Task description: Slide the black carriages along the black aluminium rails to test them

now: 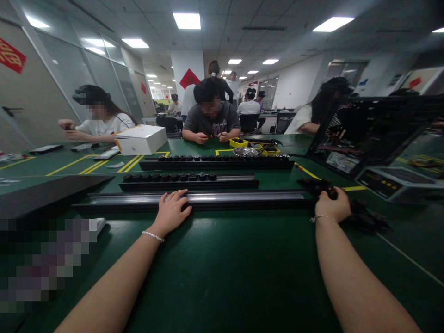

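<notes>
A long black rail (243, 198) with a shiny metal channel lies across the table in front of me. My left hand (171, 212) rests on it left of the middle, fingers spread and holding nothing. At the rail's right end, my right hand (333, 204) is closed around a small black part (333, 193), its exact kind unclear. More dark parts (369, 216) lie in a heap beside that hand. Behind is a shorter black rail (236, 184) with a row of small black parts (173, 177) on its left portion. A third rail (215, 165), farther back, carries a row along most of its length.
At the right stand an open black computer case (347, 134) and a power-supply-like box (395, 182). A white box (141, 139), a metal dish (245, 151) and yellow trays (239, 142) are at the back. A dark panel (45, 194) lies left. Co-workers sit around the table.
</notes>
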`<state>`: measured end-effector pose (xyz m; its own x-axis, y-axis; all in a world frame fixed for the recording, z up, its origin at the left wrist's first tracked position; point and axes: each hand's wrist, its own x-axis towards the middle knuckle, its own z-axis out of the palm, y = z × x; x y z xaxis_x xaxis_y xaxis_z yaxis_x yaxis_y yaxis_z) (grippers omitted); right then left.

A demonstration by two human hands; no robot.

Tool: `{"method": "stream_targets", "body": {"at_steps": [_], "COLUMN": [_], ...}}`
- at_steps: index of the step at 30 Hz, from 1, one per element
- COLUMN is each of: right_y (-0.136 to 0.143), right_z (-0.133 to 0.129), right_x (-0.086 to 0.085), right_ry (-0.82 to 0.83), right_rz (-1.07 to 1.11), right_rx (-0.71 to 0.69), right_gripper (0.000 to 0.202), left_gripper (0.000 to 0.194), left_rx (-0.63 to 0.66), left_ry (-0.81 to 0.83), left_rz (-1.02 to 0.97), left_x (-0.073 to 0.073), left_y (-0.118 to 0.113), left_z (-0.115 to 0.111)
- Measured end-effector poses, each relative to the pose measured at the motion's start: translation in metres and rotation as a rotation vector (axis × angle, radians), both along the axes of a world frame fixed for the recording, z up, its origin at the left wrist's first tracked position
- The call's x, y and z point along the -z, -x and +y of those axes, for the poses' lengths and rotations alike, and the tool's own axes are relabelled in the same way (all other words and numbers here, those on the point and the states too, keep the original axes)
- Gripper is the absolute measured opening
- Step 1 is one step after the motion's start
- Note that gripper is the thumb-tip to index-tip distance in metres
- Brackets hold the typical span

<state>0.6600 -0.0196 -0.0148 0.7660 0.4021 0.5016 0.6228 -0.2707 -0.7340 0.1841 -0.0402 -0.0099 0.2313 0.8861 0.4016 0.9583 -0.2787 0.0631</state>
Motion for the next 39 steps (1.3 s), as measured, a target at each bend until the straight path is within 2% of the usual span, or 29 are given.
{"method": "stream_targets", "body": {"at_steps": [2, 5, 9, 12, 15, 22, 29, 32, 34, 36, 39], "right_y": [0.007, 0.017, 0.019, 0.009, -0.009, -0.04, -0.044, -0.029, -0.01, 0.016, 0.062], "right_z": [-0.005, -0.014, -0.028, -0.043, -0.064, -0.113, -0.115, -0.113, -0.108, -0.098, -0.071], "right_x": [-0.008, -0.02, -0.027, -0.026, -0.023, -0.011, -0.001, -0.006, -0.012, -0.02, -0.033], "right_ry": [-0.027, -0.017, 0.04, 0.084, 0.13, 0.401, 0.558, 0.502, 0.374, 0.269, 0.213], "right_rz": [-0.01, -0.06, -0.045, -0.027, -0.069, 0.088, 0.083, -0.117, -0.355, -0.549, -0.639], "right_rx": [0.061, 0.054, 0.118, 0.18, 0.168, 0.151, 0.082, 0.104, 0.013, -0.214, -0.462], "right_gripper": [0.047, 0.046, 0.044, 0.045, 0.046, 0.044, 0.038, 0.04, 0.041, 0.041, 0.042], "left_gripper": [0.021, 0.021, 0.021, 0.021, 0.022, 0.026, 0.026, 0.025, 0.024, 0.023, 0.022], "left_rx": [-0.001, 0.003, 0.014, 0.028, 0.029, 0.034, 0.045, 0.041, 0.043, 0.043, 0.052], "left_ry": [-0.003, -0.002, -0.009, -0.029, -0.04, -0.013, -0.009, 0.009, 0.016, 0.015, 0.005], "left_rz": [0.005, 0.005, -0.02, -0.023, -0.029, -0.019, -0.015, -0.045, -0.057, -0.068, -0.081], "left_x": [0.0, 0.0, 0.001, 0.001, 0.002, 0.003, 0.006, 0.008, 0.008, 0.009, 0.008], "left_y": [0.0, 0.0, 0.001, 0.002, 0.004, 0.006, 0.008, 0.009, 0.008, 0.008, 0.008], "left_z": [0.0, -0.001, -0.001, 0.0, 0.002, 0.004, 0.003, 0.004, 0.005, 0.006, 0.005]}}
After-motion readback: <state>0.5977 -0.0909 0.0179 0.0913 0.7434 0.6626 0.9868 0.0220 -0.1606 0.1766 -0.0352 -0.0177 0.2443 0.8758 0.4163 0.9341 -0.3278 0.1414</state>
